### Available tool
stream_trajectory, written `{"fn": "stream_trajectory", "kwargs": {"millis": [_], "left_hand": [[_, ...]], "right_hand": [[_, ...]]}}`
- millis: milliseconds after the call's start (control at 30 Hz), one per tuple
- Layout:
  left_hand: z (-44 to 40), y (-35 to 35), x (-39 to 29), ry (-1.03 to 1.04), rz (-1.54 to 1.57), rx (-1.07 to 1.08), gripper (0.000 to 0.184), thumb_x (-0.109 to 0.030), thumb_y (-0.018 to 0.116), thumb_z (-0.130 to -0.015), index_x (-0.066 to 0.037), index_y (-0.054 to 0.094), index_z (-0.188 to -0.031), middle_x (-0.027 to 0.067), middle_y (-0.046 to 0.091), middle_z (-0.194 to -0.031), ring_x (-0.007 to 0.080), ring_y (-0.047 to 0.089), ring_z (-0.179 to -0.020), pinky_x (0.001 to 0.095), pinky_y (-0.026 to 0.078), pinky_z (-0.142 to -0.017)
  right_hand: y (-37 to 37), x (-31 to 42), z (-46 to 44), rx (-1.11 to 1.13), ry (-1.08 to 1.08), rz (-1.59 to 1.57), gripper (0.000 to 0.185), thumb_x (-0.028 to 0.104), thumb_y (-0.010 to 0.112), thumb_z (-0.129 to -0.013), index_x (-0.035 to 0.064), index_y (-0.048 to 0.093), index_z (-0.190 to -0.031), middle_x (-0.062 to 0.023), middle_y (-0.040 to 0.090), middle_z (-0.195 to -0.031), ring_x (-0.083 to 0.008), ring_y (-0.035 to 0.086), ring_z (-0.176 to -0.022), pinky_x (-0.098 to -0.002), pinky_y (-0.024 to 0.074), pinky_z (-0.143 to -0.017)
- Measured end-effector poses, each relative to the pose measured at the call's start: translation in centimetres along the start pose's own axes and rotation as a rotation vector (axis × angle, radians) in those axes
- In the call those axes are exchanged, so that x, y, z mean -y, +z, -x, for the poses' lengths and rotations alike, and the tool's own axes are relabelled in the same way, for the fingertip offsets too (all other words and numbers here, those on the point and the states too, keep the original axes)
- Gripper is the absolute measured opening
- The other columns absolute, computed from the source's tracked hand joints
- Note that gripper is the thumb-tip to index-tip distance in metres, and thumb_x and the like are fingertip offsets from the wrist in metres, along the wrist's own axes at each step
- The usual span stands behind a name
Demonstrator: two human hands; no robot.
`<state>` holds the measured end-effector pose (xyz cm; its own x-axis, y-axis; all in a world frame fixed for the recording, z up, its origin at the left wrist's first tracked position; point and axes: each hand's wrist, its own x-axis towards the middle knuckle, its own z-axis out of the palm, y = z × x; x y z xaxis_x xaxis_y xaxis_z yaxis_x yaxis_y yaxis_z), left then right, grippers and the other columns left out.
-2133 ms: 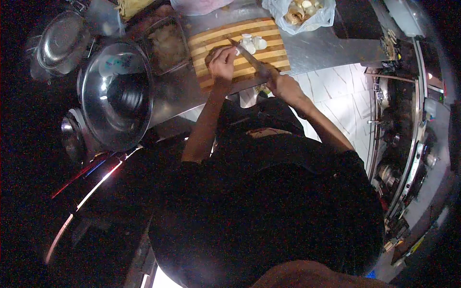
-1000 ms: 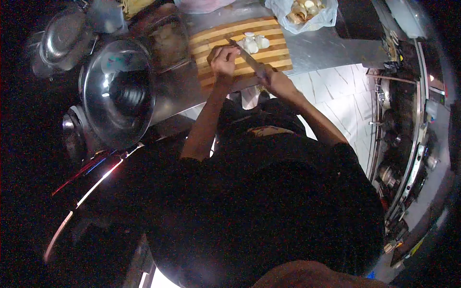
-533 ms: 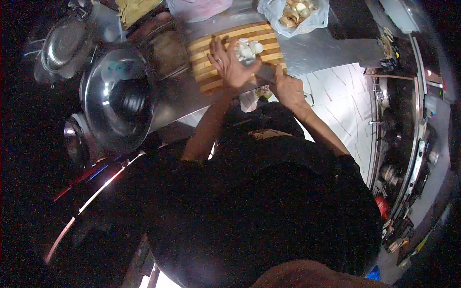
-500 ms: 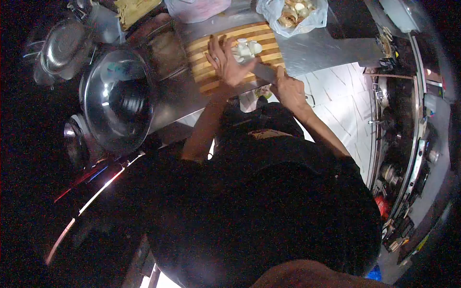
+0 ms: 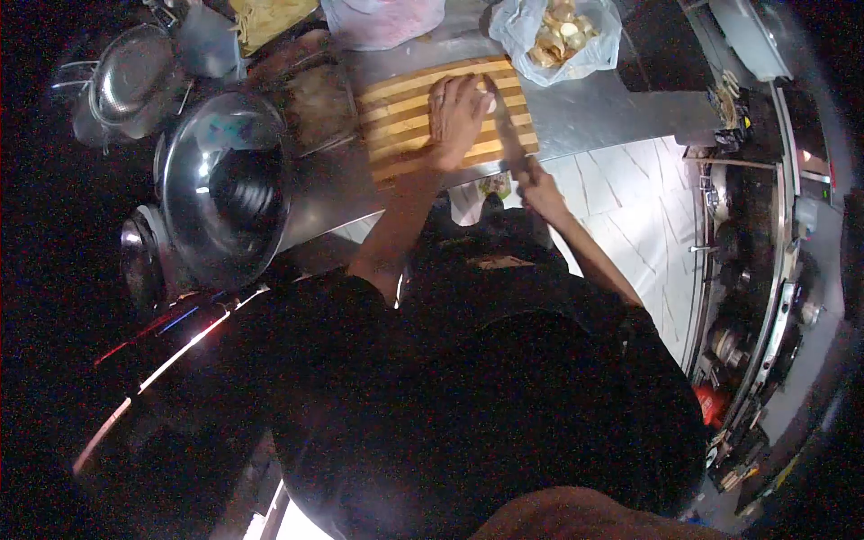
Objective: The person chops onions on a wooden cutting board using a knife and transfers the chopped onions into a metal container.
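Observation:
A striped wooden cutting board (image 5: 396, 117) lies on the steel counter. My left hand (image 5: 457, 112) is over the board with its fingers curled together around white pieces (image 5: 490, 102), which show only at its right side; most of them are hidden under the hand. My right hand (image 5: 540, 187) is closed on the handle of a knife (image 5: 508, 135). The blade points up and away across the right part of the board, just right of the white pieces.
Right of the board's far edge lies a plastic bag (image 5: 598, 49) of peelings. A large clear bowl (image 5: 216, 144), a strainer (image 5: 130, 76) and a rectangular container (image 5: 315, 103) stand to the left. A pinkish bag (image 5: 382, 18) lies beyond the board on the steel counter (image 5: 594, 108).
My left hand has gone from spread fingers to curled ones and moved right over the white pieces. The knife has swung from lying slantwise to pointing away, and my right hand moved slightly down.

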<state>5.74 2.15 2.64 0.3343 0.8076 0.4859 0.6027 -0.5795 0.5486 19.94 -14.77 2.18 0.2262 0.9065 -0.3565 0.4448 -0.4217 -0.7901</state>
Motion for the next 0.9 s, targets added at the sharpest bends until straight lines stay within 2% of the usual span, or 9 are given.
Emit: {"fn": "stream_trajectory", "kwargs": {"millis": [100,167,333,433,500,600,633,733,900], "left_hand": [[0.4,-0.2,-2.1,-0.086,-0.006,-0.140,0.031,-0.030,0.066,-0.077,-0.013,0.062,-0.102,0.0086,0.054,-0.104,0.0314,0.047,-0.102,0.0435,0.034,-0.092],[0.2,-0.3,-2.5,-0.154,0.031,-0.206,0.022,-0.024,0.067,-0.075,-0.012,0.063,-0.093,0.0089,0.054,-0.099,0.0316,0.048,-0.100,0.0430,0.036,-0.089],[0.0,1.5,-0.8,-0.296,0.163,-0.436,0.012,-0.012,0.068,-0.070,-0.010,0.063,-0.080,0.0118,0.053,-0.094,0.0323,0.048,-0.096,0.0426,0.039,-0.083],[-0.2,0.8,-0.7,-0.340,0.173,-0.482,0.012,-0.010,0.068,-0.069,-0.007,0.063,-0.079,0.0130,0.053,-0.093,0.0340,0.047,-0.095,0.0428,0.039,-0.083],[-0.5,0.1,-1.5,-0.410,0.251,-0.487,0.011,-0.009,0.067,-0.071,-0.005,0.062,-0.080,0.0143,0.053,-0.089,0.0355,0.048,-0.092,0.0437,0.039,-0.082],[-2.2,-1.7,-1.6,-0.336,0.288,-0.595,0.011,-0.009,0.066,-0.072,-0.006,0.063,-0.081,0.0154,0.054,-0.085,0.0359,0.050,-0.089,0.0439,0.039,-0.082],[-3.1,-3.2,-1.8,-0.447,0.391,-0.517,0.010,-0.010,0.066,-0.073,-0.006,0.063,-0.082,0.0154,0.055,-0.082,0.0366,0.052,-0.088,0.0448,0.039,-0.084],[-6.2,-8.4,-1.3,-0.301,0.217,-0.656,0.011,-0.011,0.067,-0.074,-0.006,0.063,-0.082,0.0125,0.056,-0.082,0.0347,0.052,-0.091,0.0432,0.039,-0.083],[-7.9,-13.1,7.5,-0.307,0.199,-0.689,0.018,-0.016,0.067,-0.075,-0.005,0.062,-0.089,0.0152,0.059,-0.091,0.0311,0.053,-0.095,0.0422,0.040,-0.083]], "right_hand": [[3.3,0.5,-1.7,-0.004,-0.107,-0.027,0.027,0.024,0.053,-0.088,0.0023,0.053,-0.104,-0.0033,0.053,-0.064,-0.0116,0.052,-0.055,-0.0287,0.0421,-0.049],[4.0,1.4,-2.3,0.057,0.023,-0.147,0.028,0.026,0.053,-0.088,0.0017,0.056,-0.101,-0.0040,0.055,-0.066,-0.0115,0.053,-0.057,-0.0278,0.0424,-0.051],[2.3,5.7,-1.5,0.222,0.050,-0.216,0.033,0.028,0.053,-0.090,-0.0007,0.054,-0.106,-0.0044,0.057,-0.072,-0.0110,0.052,-0.058,-0.0259,0.0417,-0.050],[3.5,5.3,-1.6,0.154,-0.127,-0.282,0.034,0.025,0.051,-0.091,-0.0016,0.050,-0.112,-0.0039,0.057,-0.073,-0.0107,0.051,-0.057,-0.0249,0.0409,-0.049],[2.9,6.0,-1.2,0.159,-0.127,-0.215,0.031,0.020,0.049,-0.091,-0.0009,0.046,-0.114,-0.0044,0.056,-0.070,-0.0107,0.051,-0.055,-0.0246,0.0408,-0.049],[2.1,9.0,-0.8,0.152,-0.150,-0.063,0.027,0.016,0.046,-0.092,-0.0003,0.044,-0.113,-0.0049,0.053,-0.066,-0.0108,0.049,-0.051,-0.0248,0.0403,-0.047],[1.8,10.4,-0.7,0.154,-0.149,-0.035,0.026,0.015,0.045,-0.092,-0.0001,0.044,-0.112,-0.0050,0.051,-0.064,-0.0110,0.048,-0.050,-0.0252,0.0400,-0.046],[2.2,16.0,-1.2,0.213,-0.117,-0.094,0.023,0.014,0.045,-0.091,0.0004,0.044,-0.111,-0.0044,0.047,-0.060,-0.0120,0.046,-0.045,-0.0269,0.0390,-0.041],[6.2,23.6,-3.8,0.315,-0.212,-0.085,0.024,0.011,0.045,-0.089,-0.0006,0.044,-0.110,-0.0044,0.046,-0.058,-0.0138,0.045,-0.040,-0.0289,0.0393,-0.034]]}}
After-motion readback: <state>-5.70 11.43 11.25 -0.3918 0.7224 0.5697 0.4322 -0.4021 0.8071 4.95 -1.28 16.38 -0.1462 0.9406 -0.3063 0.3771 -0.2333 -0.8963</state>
